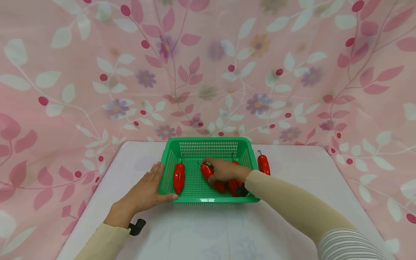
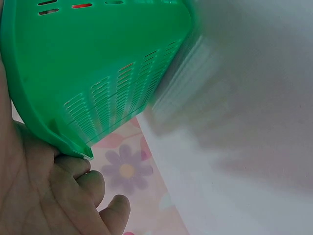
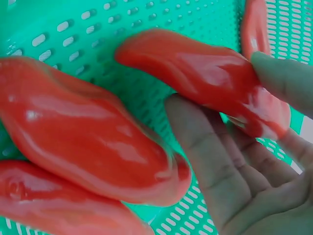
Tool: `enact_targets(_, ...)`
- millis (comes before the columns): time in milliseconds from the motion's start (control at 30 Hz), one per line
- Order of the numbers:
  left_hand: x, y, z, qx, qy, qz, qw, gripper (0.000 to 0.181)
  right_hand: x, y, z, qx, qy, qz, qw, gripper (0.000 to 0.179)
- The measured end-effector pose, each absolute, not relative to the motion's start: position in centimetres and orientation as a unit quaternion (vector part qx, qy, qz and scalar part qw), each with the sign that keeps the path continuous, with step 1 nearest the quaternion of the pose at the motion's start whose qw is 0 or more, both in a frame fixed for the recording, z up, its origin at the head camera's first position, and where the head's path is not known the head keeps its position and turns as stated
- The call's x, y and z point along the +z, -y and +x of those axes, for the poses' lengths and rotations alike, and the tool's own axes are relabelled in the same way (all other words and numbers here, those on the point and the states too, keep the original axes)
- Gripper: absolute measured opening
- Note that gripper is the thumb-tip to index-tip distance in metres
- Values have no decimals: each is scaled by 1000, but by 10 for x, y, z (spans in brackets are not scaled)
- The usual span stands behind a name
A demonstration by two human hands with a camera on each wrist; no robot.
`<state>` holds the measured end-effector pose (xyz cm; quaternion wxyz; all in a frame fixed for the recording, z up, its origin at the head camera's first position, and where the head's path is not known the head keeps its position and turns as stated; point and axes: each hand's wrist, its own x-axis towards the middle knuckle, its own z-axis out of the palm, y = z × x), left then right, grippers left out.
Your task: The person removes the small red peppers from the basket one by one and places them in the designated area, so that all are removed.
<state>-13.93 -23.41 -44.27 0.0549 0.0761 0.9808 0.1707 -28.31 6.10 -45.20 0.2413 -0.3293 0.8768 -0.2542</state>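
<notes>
Inside the green plastic basket [image 1: 230, 199], my right hand [image 1: 224, 169] holds a red pepper [image 3: 200, 73] between thumb and fingers. Two more red peppers lie beside that hand, a nearer fat one [image 3: 93, 132] and another [image 3: 58, 205] at the lower left of the right wrist view. My forearm partly hides them in the head view. Along the basket's left side lies a separate red pepper [image 1: 179, 177], stem pointing away. My left hand [image 1: 147, 189] rests against the left rim with fingers extended and its thumb over the front corner.
The basket stands on a white-covered table [image 1: 201, 234]. Just outside its right wall lies one more red pepper [image 1: 264, 165], partly behind my right sleeve. A pink floral cloth [image 1: 208, 72] hangs behind the table's back edge.
</notes>
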Motion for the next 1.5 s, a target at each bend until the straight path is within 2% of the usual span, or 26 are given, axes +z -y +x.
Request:
enact_targets(267,-443,234,-140,175,-980,71,58,134,-436,-72,-284,-331,-863,-305,229,69)
enact_targets(733,-444,234,-140,176,-980,75,55,132,-419,-95,-285,-336,-888,-284,135,70)
enact_targets(1500,-442,234,-139,181,-979,79,57,136,-406,-135,-286,-363,-893,-257,65,65)
